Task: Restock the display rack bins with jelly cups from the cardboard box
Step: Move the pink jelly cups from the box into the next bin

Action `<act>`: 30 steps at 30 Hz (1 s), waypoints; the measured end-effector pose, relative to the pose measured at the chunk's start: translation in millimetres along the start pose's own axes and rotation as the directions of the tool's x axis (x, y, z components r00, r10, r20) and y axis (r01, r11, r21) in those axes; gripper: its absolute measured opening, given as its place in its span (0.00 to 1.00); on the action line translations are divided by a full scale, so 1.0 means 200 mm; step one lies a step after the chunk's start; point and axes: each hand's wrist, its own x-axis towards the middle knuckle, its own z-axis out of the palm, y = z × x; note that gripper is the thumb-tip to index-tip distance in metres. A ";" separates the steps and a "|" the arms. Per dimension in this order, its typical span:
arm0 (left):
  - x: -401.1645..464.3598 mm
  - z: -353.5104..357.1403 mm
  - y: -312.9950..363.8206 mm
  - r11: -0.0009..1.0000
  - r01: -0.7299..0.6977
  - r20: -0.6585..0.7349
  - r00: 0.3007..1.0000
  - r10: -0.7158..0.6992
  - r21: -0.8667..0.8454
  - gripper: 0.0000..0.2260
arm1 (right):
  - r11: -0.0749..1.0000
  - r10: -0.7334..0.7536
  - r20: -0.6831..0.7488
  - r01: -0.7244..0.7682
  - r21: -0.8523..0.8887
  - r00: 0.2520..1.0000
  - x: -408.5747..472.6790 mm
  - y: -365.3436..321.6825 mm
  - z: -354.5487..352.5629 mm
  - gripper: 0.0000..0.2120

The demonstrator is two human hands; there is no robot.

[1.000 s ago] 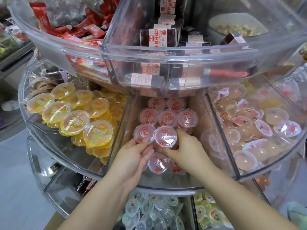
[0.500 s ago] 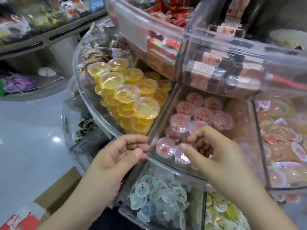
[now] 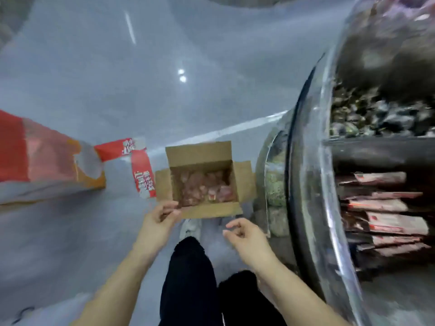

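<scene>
Both hands are empty, with loosely curled fingers: the left hand (image 3: 158, 216) is at the near corner of the box (image 3: 203, 178), the right hand (image 3: 244, 236) just before it. The open box stands on the floor (image 3: 94, 67) beside the rack (image 3: 313, 175). Pink cups (image 3: 207, 189) lie inside, blurred.

Jelly cups (image 3: 204, 188) in cardboard box (image 3: 200, 156) motion-blurred; display rack (image 3: 313, 184) cut off at right edge.
</scene>
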 end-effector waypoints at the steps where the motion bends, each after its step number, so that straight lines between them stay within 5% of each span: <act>1: 0.12 -0.01 -0.10 0.999 0.039 -0.010 0.999 -0.039 0.005 0.07 | 0.999 0.045 -0.019 -0.045 -0.012 0.999 0.16 0.04 0.05 0.02; 6: 0.74 0.11 -0.48 0.982 0.115 0.041 0.992 -0.122 0.147 0.06 | 0.979 0.186 -0.127 -0.194 -0.056 0.974 0.94 0.27 0.21 0.04; 11: 1.41 0.37 -0.75 0.922 0.086 0.185 0.969 -0.166 0.377 0.11 | 0.889 0.080 -0.118 -0.124 -0.440 0.990 1.65 0.46 0.31 0.09; 15: 1.81 0.50 -1.03 0.772 0.135 0.174 0.937 -0.303 0.621 0.18 | 0.552 0.163 0.065 -0.036 -0.833 0.984 2.07 0.60 0.37 0.22; 18: 1.95 0.57 -1.22 0.639 0.161 0.166 0.892 -0.420 0.752 0.19 | 0.312 0.254 0.054 -0.029 -0.950 0.966 2.21 0.70 0.41 0.26; 22: 1.99 0.74 -1.35 0.636 0.120 0.220 0.876 -0.430 0.763 0.23 | 0.002 0.165 0.087 0.088 -0.996 0.982 2.27 0.82 0.47 0.22; 25: 1.99 0.78 -1.44 0.633 0.261 0.107 0.870 -0.482 0.729 0.27 | 0.075 0.058 0.102 0.098 -0.992 0.993 2.29 0.86 0.46 0.20; 30: 1.99 0.80 -1.45 0.704 0.383 -0.039 0.891 -0.452 0.598 0.31 | 0.469 0.121 0.073 0.008 -0.883 0.990 2.27 0.85 0.44 0.24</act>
